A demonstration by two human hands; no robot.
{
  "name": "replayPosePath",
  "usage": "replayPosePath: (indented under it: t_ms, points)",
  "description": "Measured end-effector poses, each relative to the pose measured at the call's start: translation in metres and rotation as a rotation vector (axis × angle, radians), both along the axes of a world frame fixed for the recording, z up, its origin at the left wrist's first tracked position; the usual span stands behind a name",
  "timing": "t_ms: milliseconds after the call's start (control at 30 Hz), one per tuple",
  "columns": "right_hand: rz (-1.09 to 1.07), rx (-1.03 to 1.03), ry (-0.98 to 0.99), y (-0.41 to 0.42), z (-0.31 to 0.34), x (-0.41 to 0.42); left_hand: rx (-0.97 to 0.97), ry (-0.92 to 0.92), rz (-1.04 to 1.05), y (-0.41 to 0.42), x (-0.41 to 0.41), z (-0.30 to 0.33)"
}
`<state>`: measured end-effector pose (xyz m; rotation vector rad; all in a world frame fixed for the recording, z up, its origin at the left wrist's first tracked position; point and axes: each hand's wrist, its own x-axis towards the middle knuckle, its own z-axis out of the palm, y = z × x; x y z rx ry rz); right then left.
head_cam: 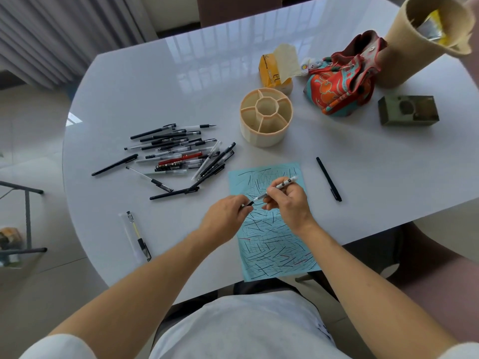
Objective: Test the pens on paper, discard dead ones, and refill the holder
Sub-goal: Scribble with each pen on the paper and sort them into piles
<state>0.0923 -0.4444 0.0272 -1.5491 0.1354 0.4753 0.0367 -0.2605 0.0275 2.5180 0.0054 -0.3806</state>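
Seated person at a white table (134,81), seen from above, both bare forearms reaching in from the bottom of the frame. At centre, the right hand (289,200) grips a white patterned pen (281,185), fingers curled round its barrel, the pen slanting up toward the right. The left hand (224,216) pinches the dark cap (248,203) at the pen's lower left end, so both hands meet over the upper part of a light blue sheet of paper (274,251) covered in short black strokes with a few red ones. Whether the cap is seated on the pen or just off it cannot be told. Left of centre lies a loose pile of pens (178,154), mostly black or clear, one red. Above the paper stands a round cream pen holder (266,117) with a centre well and outer compartments, no pens in it. A single black pen (328,179) lies right of the paper; a clear pen (137,234) lies apart at lower left. At upper right: a yellow tissue pack (270,71), a red patterned pouch (342,86), a tan tube (420,35) and a small dark box (408,110).
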Motion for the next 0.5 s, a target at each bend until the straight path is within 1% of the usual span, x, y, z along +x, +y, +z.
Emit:
replayPosePath:
  t_ms: [233,367,433,500]
  points:
    - [0.067,-0.101,0.041,0.000,-0.007,-0.004,-0.012,-0.036,-0.049,-0.011,0.002,0.003]
    - [0.166,-0.156,0.039,-0.002,-0.005,-0.002,-0.038,0.002,-0.040,-0.015,-0.004,-0.006]
    - [0.178,-0.184,0.062,-0.008,-0.006,0.006,-0.054,0.014,-0.049,-0.017,-0.004,-0.012]
    - [0.154,-0.308,0.080,-0.021,-0.008,0.024,-0.029,0.018,-0.072,-0.015,-0.006,-0.019]
